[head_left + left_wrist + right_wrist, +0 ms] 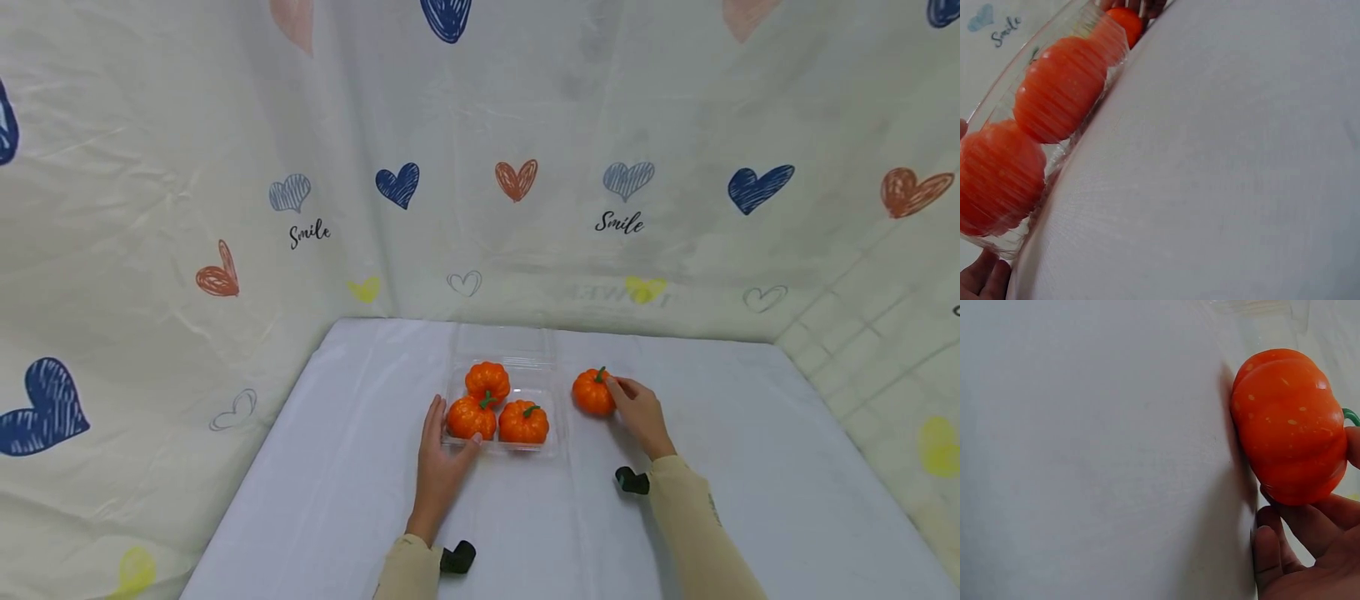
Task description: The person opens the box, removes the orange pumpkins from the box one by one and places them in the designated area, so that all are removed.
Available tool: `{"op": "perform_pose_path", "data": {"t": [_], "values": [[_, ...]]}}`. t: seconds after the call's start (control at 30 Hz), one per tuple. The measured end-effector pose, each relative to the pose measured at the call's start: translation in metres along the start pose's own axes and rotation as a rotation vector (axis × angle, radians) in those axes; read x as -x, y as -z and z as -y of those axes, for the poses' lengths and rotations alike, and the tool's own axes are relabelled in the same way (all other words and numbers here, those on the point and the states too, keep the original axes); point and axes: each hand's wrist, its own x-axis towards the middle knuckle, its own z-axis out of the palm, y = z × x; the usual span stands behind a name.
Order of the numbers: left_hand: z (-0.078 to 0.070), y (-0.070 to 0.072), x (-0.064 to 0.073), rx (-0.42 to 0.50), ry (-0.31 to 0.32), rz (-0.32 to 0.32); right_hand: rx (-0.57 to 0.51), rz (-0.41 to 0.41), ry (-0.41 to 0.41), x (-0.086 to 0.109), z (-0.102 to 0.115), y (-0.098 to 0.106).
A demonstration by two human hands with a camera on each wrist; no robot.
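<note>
A clear plastic container (531, 388) stands on the table with three small orange pumpkins in it: one at the back (486, 380), one front left (469, 419) and one front right (522, 423). My left hand (441, 471) holds its front left corner, fingers along the left side and thumb at the front rim. To the right of the container, my right hand (642, 415) grips another pumpkin (1291, 428) with a green stem. The right wrist view has this pumpkin close against the tabletop, with fingers beneath its near side and a fingertip by the stem.
The container's transparent lid (501, 340) lies opened toward the back. A white cloth (300, 500) covers the table. Behind it hangs a pale curtain (525, 108) printed with hearts, and it also runs along both sides. Black wrist mounts (458, 557) protrude from both sleeves.
</note>
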Motion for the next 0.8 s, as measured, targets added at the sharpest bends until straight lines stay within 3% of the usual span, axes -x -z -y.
{"op": "perform_pose_path", "data": {"t": [0.53, 0.8], "values": [[-0.003, 0.001, 0.0, 0.009, 0.018, 0.007, -0.08, -0.042, -0.015, 0.007, 0.008, 0.006], [-0.005, 0.002, 0.002, 0.009, 0.007, 0.005, -0.099, -0.134, 0.061, 0.017, 0.026, 0.009]]}}
